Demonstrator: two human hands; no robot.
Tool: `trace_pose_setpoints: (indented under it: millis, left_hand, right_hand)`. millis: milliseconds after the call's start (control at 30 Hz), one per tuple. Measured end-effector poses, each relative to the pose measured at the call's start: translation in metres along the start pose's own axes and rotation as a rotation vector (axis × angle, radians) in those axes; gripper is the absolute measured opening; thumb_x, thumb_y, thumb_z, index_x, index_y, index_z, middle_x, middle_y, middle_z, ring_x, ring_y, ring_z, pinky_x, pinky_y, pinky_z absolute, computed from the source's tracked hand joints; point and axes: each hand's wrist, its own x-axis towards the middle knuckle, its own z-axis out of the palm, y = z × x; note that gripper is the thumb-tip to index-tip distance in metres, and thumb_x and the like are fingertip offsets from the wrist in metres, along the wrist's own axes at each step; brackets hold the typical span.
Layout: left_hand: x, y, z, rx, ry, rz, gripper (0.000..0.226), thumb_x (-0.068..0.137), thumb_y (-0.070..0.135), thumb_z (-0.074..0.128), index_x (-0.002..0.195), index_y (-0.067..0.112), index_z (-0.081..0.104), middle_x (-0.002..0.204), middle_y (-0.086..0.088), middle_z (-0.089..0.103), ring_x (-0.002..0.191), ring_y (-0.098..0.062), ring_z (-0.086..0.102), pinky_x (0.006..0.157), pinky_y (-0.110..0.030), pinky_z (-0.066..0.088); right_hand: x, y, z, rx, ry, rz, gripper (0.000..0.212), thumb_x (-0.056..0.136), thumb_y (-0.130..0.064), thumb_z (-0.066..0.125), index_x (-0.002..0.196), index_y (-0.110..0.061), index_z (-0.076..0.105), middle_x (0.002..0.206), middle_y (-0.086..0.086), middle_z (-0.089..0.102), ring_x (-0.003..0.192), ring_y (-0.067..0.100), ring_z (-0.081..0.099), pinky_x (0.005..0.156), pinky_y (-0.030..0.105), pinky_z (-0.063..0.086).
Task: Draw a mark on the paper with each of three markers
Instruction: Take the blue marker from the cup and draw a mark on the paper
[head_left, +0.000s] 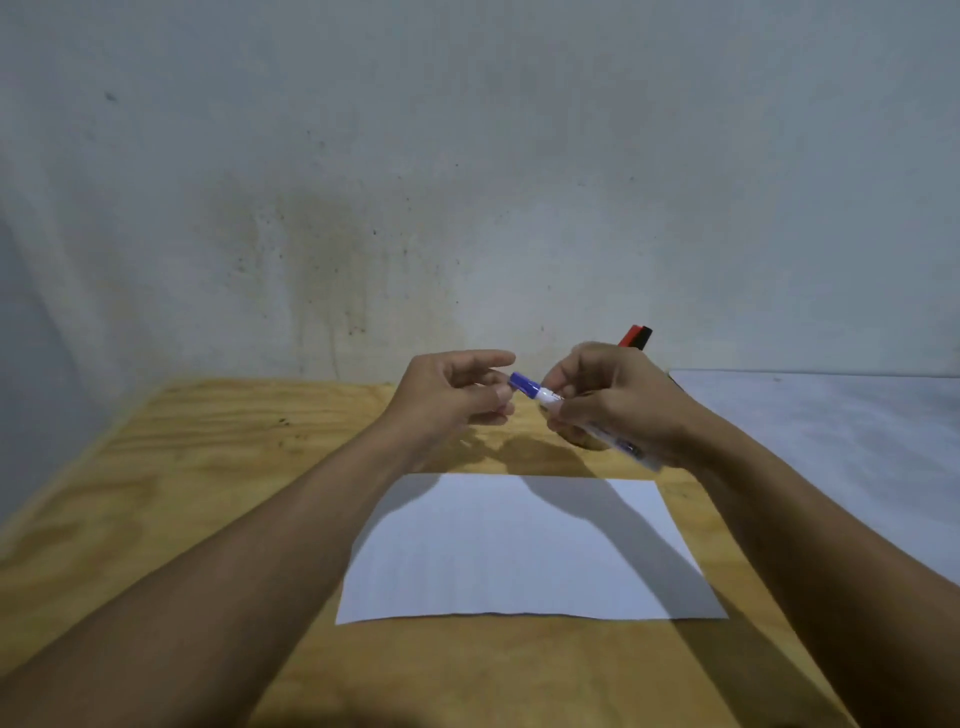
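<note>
Two bare hands meet above the yellow wooden table. The right hand is wrapped around the white body of a marker with a blue cap, and the left hand pinches that blue cap with its fingertips. It looks like the cap is about to come off or go on; I cannot tell which. The white sheet of paper lies flat below the arms, and no mark shows on it. Behind the right hand, the red and black ends of two other markers stick up. A hard pull could make the cap pop off and fly away, or the inky tip could smear the fingers. An arm could also push the paper crooked.
</note>
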Motion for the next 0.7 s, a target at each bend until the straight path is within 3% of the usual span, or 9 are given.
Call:
trace_pose_setpoints:
  millis: [167, 367, 533, 600, 700]
  left_hand:
    - [-0.017, -0.018, -0.012, 0.077, -0.032, 0.004, 0.020, 0.079, -0.006, 0.065, 0.095, 0.004, 0.070, 0.071, -0.006, 0.071, 0.058, -0.015, 0.067, 0.066, -0.027, 0.059]
    - [-0.027, -0.026, -0.028, 0.183, 0.012, 0.014, 0.010, 0.079, -0.007, 0.065, 0.087, -0.004, 0.070, 0.053, 0.000, 0.065, 0.046, -0.011, 0.060, 0.054, -0.021, 0.053]
    - [-0.030, -0.024, -0.051, 0.209, 0.078, -0.095, 0.005, 0.079, -0.003, 0.068, 0.077, 0.000, 0.070, 0.052, -0.004, 0.062, 0.045, -0.017, 0.058, 0.051, -0.029, 0.055]
    - [-0.030, -0.023, -0.065, 0.234, 0.129, -0.120, 0.003, 0.078, -0.001, 0.069, 0.076, 0.001, 0.070, 0.052, -0.004, 0.058, 0.047, -0.020, 0.053, 0.050, -0.029, 0.049]
    - [-0.029, -0.021, -0.084, 0.573, 0.214, -0.083, 0.004, 0.077, 0.007, 0.071, 0.073, 0.006, 0.072, 0.055, -0.002, 0.059, 0.048, -0.013, 0.052, 0.052, -0.022, 0.043]
  right_hand:
    - [-0.005, 0.004, 0.025, -0.058, -0.090, 0.024, 0.016, 0.086, -0.011, 0.070, 0.098, 0.001, 0.068, 0.084, 0.015, 0.076, 0.070, 0.020, 0.070, 0.054, 0.030, 0.053]
    - [-0.003, 0.009, 0.048, -0.089, -0.107, -0.029, 0.019, 0.084, -0.013, 0.073, 0.091, 0.002, 0.065, 0.081, 0.025, 0.075, 0.064, 0.022, 0.069, 0.050, 0.030, 0.051]
    - [-0.003, 0.019, 0.059, -0.355, 0.016, -0.131, 0.015, 0.077, -0.011, 0.080, 0.076, -0.015, 0.065, 0.069, 0.001, 0.073, 0.055, 0.006, 0.063, 0.051, 0.020, 0.045]
    - [-0.007, 0.020, 0.058, -0.373, 0.021, -0.148, 0.013, 0.081, -0.011, 0.076, 0.079, -0.017, 0.065, 0.072, 0.001, 0.074, 0.060, 0.006, 0.068, 0.055, 0.022, 0.051]
    - [-0.011, 0.017, 0.060, -0.148, -0.029, -0.121, 0.005, 0.092, -0.006, 0.063, 0.089, -0.008, 0.066, 0.083, 0.013, 0.075, 0.066, 0.020, 0.072, 0.058, 0.034, 0.059]
